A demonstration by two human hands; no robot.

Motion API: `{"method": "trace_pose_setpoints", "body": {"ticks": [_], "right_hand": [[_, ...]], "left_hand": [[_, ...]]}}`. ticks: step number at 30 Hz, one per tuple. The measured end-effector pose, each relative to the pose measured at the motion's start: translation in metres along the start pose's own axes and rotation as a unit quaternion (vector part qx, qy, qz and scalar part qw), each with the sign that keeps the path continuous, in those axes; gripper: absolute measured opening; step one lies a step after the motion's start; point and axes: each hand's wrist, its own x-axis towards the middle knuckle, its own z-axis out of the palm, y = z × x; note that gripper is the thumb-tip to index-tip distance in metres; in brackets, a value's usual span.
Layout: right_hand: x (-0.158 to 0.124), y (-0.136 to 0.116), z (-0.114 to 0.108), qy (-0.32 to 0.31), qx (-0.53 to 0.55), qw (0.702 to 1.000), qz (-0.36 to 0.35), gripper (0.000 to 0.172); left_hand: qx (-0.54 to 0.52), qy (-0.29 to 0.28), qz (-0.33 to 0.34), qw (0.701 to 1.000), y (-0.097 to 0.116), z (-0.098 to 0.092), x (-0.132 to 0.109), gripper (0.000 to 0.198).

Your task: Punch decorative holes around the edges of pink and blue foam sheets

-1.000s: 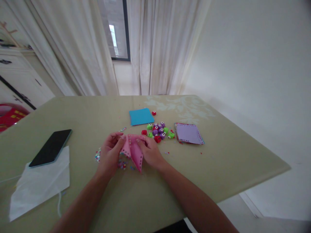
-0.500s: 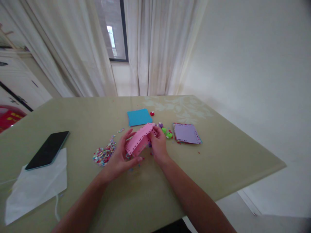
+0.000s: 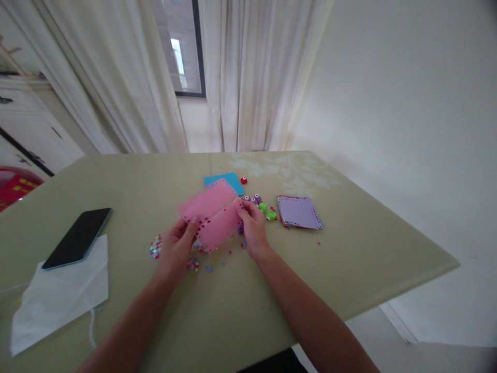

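Note:
Pink paper (image 3: 212,204) with small punched shapes along its edges is spread between my hands above the table. It shows two panels with a punched line between them. My left hand (image 3: 177,248) pinches its lower left side, thumb on top. On the right side, my right hand (image 3: 252,228) grips the other edge between thumb and fingers. Behind the pink paper lies a blue paper square (image 3: 235,182), partly covered. Small green punches (image 3: 271,214) and purple punches (image 3: 256,198) sit just past my right hand. Paper confetti (image 3: 155,247) lies under and around my left hand.
A stack of punched paper squares (image 3: 300,212), purple on top, lies to the right. One red punch (image 3: 244,180) stands beside the blue square. At left, a phone (image 3: 77,238) rests partly on a white sheet (image 3: 64,295), near a white cord (image 3: 92,329). A wall (image 3: 407,129) borders the right.
The pink paper was folded and tilted; now it is opened out flatter, showing both panels. My left hand has shifted left and its thumb has moved onto the paper. My right hand has barely moved.

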Motion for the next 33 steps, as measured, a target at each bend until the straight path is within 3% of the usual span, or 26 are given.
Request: {"method": "trace_pose_setpoints", "body": {"ticks": [5, 8, 15, 22, 33], "right_hand": [[-0.002, -0.011, 0.001, -0.030, 0.034, 0.999, 0.000, 0.032], [-0.002, -0.015, 0.000, -0.045, 0.041, 0.998, 0.007, 0.029], [-0.004, -0.013, -0.001, -0.079, 0.056, 0.994, 0.042, 0.029], [-0.005, -0.015, 0.001, -0.078, 0.081, 0.992, 0.054, 0.034], [-0.006, -0.017, 0.002, -0.055, 0.106, 0.989, 0.083, 0.038]], "left_hand": [[0.030, 0.016, -0.029, 0.999, 0.007, -0.002, 0.002, 0.068], [0.039, 0.027, -0.023, 0.999, 0.007, -0.002, 0.002, 0.067], [-0.044, -0.003, -0.025, 0.999, 0.007, 0.001, 0.000, 0.057], [-0.099, -0.011, -0.077, 0.992, 0.024, 0.013, -0.009, 0.066], [-0.112, -0.028, -0.115, 0.987, 0.027, 0.010, -0.012, 0.054]]}}
